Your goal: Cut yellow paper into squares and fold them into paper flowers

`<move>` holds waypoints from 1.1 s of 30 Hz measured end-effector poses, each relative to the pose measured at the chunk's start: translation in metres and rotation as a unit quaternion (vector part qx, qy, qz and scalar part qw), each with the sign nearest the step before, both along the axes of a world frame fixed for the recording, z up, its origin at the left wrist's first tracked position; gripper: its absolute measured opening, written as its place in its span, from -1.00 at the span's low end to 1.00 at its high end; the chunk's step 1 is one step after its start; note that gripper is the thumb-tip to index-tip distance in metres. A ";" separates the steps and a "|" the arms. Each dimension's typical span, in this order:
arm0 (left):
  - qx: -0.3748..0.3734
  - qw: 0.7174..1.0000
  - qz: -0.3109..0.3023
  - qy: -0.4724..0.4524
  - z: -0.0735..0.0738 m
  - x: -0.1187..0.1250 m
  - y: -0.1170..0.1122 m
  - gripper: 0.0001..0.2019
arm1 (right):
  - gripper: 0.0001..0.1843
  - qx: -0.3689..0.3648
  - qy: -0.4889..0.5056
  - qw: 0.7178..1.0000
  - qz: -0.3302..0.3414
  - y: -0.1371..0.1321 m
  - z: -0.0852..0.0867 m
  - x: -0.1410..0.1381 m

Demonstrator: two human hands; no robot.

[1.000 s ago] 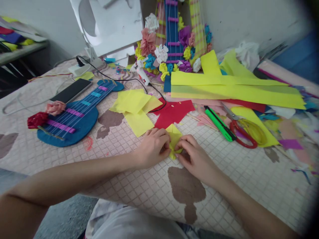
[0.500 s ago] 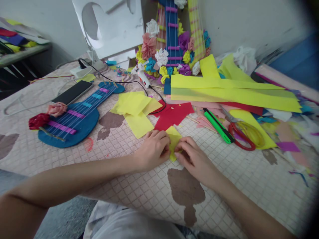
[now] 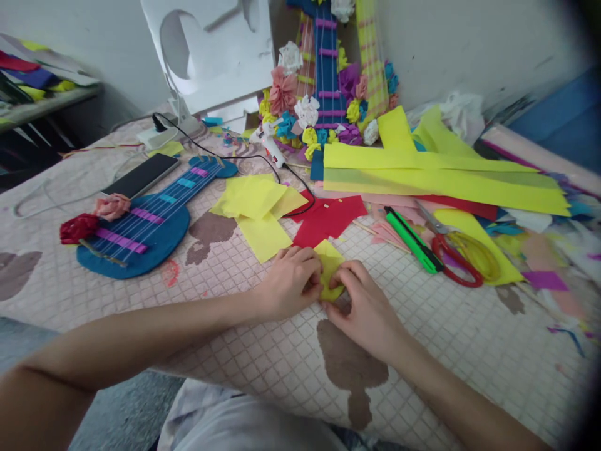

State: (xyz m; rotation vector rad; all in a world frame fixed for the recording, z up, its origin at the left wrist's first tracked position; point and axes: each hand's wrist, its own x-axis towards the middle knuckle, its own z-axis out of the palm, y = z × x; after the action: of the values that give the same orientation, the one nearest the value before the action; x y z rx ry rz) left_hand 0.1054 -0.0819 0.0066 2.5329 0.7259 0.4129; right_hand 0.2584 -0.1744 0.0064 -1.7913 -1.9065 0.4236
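A small piece of yellow crepe paper (image 3: 328,255) lies between my hands near the middle of the table. My left hand (image 3: 295,282) has curled fingers closed on its left edge. At the lower right side, my right hand (image 3: 364,307) bends the paper's edge, with the thumb below and the fingertips on top. The left fingertips are partly hidden. Just beyond lie red paper pieces (image 3: 323,216) and a loose stack of yellow paper squares (image 3: 256,203).
A blue toy guitar (image 3: 154,232) with paper roses lies at left by a black phone (image 3: 141,175). A hot glue gun (image 3: 270,144) stands behind. On the right are a green utility knife (image 3: 410,238), red-handled scissors (image 3: 455,260) and yellow paper strips (image 3: 441,175).
My right fingers have shifted on the yellow paper, and its lower corner is now folded up. My left hand stays in place on it.
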 end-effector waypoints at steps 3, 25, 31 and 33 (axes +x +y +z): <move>0.000 1.000 -0.001 -0.003 -0.001 0.000 0.001 -0.92 | -0.79 0.001 0.005 1.000 0.007 -0.001 0.000 0.001; 0.014 1.000 -0.002 0.000 -0.002 -0.001 -0.001 -0.94 | -0.89 -0.030 0.046 0.998 0.029 0.001 0.001 0.010; 0.019 1.000 -0.004 0.006 -0.001 -0.002 -0.003 -0.95 | -0.90 -0.044 0.050 0.998 0.019 0.002 0.001 0.008; 0.021 1.000 -0.003 0.009 -0.001 -0.002 -0.003 -0.95 | -0.94 -0.049 0.050 0.997 0.019 0.001 0.001 0.007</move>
State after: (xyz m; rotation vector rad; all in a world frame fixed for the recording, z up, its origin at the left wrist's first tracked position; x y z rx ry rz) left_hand 0.1037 -0.0851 0.0059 2.5798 0.7244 0.4088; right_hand 0.2657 -0.1734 0.0078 -1.7623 -1.8808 0.6181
